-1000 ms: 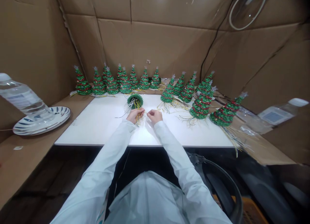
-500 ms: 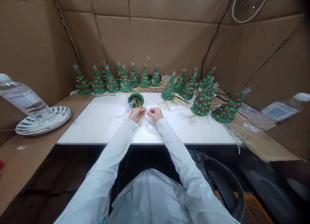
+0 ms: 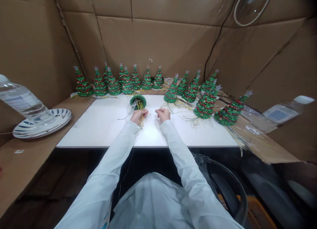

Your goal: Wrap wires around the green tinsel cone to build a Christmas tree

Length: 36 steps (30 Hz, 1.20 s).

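Note:
A small green Christmas tree (image 3: 134,100) lies on its side on the white board (image 3: 99,130), its round hollow base facing me. White and yellow wires (image 3: 140,106) come out of that base. My left hand (image 3: 139,116) is closed around the wires just below the opening, and their loose ends hang beneath the fingers. Some thin white strands spread to the left of the base. To the right, apart from the wires, my right hand (image 3: 163,114) is held in a pinch above the board; whatever is between its fingertips is too small to make out.
Several finished-looking trees (image 3: 114,83) stand along the back, and more trees (image 3: 205,102) with trailing wires stand at the right. A water bottle (image 3: 27,100) on a patterned plate (image 3: 65,114) is at the left, another bottle (image 3: 282,111) at the right. Cardboard walls (image 3: 160,41) enclose the table.
My right hand has moved a little to the right, away from my left hand, widening the gap. My left hand keeps its hold on the wires. The view has shifted slightly.

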### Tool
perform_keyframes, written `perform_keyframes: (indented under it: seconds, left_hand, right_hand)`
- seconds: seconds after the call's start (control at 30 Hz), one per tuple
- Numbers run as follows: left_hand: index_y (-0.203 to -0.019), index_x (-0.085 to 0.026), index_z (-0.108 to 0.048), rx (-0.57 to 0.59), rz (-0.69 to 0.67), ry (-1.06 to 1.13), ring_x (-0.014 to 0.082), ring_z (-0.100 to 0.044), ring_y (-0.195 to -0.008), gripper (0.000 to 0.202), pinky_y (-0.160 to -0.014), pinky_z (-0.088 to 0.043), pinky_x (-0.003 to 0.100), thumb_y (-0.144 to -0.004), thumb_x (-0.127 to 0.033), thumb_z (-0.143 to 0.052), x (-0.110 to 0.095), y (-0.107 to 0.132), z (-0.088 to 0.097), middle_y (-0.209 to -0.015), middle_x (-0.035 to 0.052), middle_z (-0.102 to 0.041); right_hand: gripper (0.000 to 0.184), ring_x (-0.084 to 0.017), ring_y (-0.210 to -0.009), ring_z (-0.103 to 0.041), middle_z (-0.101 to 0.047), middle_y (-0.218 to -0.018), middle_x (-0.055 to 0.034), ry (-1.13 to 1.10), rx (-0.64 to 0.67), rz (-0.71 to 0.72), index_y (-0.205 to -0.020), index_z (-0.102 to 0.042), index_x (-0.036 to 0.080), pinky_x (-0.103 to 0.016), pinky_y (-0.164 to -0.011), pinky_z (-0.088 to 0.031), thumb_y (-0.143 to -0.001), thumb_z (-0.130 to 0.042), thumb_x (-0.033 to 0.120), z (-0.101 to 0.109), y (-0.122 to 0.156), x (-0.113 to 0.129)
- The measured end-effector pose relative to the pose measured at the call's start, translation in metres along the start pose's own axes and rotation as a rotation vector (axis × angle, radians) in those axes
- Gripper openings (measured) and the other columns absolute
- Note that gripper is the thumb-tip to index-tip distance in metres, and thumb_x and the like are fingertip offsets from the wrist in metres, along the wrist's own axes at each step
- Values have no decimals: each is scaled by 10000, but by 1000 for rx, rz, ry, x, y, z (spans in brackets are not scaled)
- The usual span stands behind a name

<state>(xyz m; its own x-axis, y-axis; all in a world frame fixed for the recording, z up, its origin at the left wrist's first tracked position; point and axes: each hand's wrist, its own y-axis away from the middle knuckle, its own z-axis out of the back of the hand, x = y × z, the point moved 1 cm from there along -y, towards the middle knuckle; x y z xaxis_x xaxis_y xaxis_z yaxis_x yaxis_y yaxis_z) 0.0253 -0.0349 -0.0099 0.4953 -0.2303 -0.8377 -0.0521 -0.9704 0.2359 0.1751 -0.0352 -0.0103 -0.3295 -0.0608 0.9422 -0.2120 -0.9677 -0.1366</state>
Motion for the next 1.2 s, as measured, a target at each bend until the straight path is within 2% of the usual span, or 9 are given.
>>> perform_keyframes:
  seconds: [0.13, 0.2, 0.27, 0.37, 0.43, 0.53, 0.63, 0.77, 1.2]
  left_hand:
    - [-640, -82, -565, -11, 2, -3, 37, -525, -487, 97, -506, -445, 125, -676, 6, -584, 0, 0, 0, -593, 32, -590]
    - [-638, -83, -565, -25, 4, -1, 40, -531, -492, 99, -505, -449, 126, -671, 6, -592, 0, 1, -1, -589, 31, -588]
    - [-639, -83, -566, -30, 11, -1, 46, -541, -503, 102, -509, -455, 129, -669, 11, -592, -1, 1, -1, -588, 31, -588]
    - [-646, -80, -569, -24, 22, -8, 45, -540, -500, 98, -510, -456, 130, -678, 11, -582, -1, 1, -2, -592, 33, -591]
    - [-650, -77, -571, -20, 27, -13, 40, -533, -490, 94, -508, -449, 127, -687, 9, -573, -1, 0, -1, -589, 31, -589]
    - [-647, -79, -575, -4, 27, -13, 38, -528, -487, 96, -516, -447, 130, -686, 9, -571, -1, 1, -1, -579, 24, -581]
    - [-635, -83, -581, 41, 18, -27, 41, -518, -482, 88, -505, -439, 135, -678, -7, -586, -2, 1, 0, -556, 12, -565]
    - [-641, -78, -594, 57, 16, -44, 37, -513, -482, 73, -503, -436, 131, -684, -20, -581, -2, 1, 1, -553, 9, -560]
    - [-648, -68, -594, 54, 26, -50, 32, -513, -467, 78, -482, -444, 120, -711, -30, -566, -2, 2, -1, -557, 19, -571]
  right_hand:
    - [144, -97, -421, -502, -627, -615, -41, -258, 102, -130, -693, -571, 143, -229, -451, -440, -662, -533, 278, 0, 2, 5]
    - [217, -138, -651, -610, -655, -827, -87, -314, -28, -42, -847, -580, 142, -244, -566, -497, -686, -511, 270, 6, 2, 7]
    - [369, -154, -932, -589, -593, -1086, -87, -293, -159, 114, -1047, -539, 182, -260, -733, -499, -684, -509, 244, 11, 1, 8]
    - [574, -148, -1043, -542, -453, -1284, -66, -191, -147, 208, -1218, -436, 246, -256, -831, -462, -653, -521, 186, 12, 0, 6]
    - [575, -131, -920, -594, -472, -1266, -75, -145, -47, 172, -1229, -432, 253, -242, -753, -486, -663, -505, 179, 6, 1, 4]
    - [394, -111, -708, -606, -627, -1005, -61, -45, 132, 129, -1082, -559, 208, -233, -635, -490, -692, -501, 217, -6, 4, 3]
    - [183, -114, -650, -576, -651, -741, -19, 181, 234, 258, -817, -648, 178, -249, -678, -470, -682, -568, 273, -15, 9, 2]
    - [185, -115, -642, -562, -643, -699, 0, 376, 187, 360, -812, -647, 198, -245, -694, -448, -697, -594, 333, -19, 14, 0]
    - [123, -100, -613, -527, -614, -643, 19, 325, 91, 311, -727, -638, 181, -220, -654, -429, -696, -555, 266, -22, 12, -2]
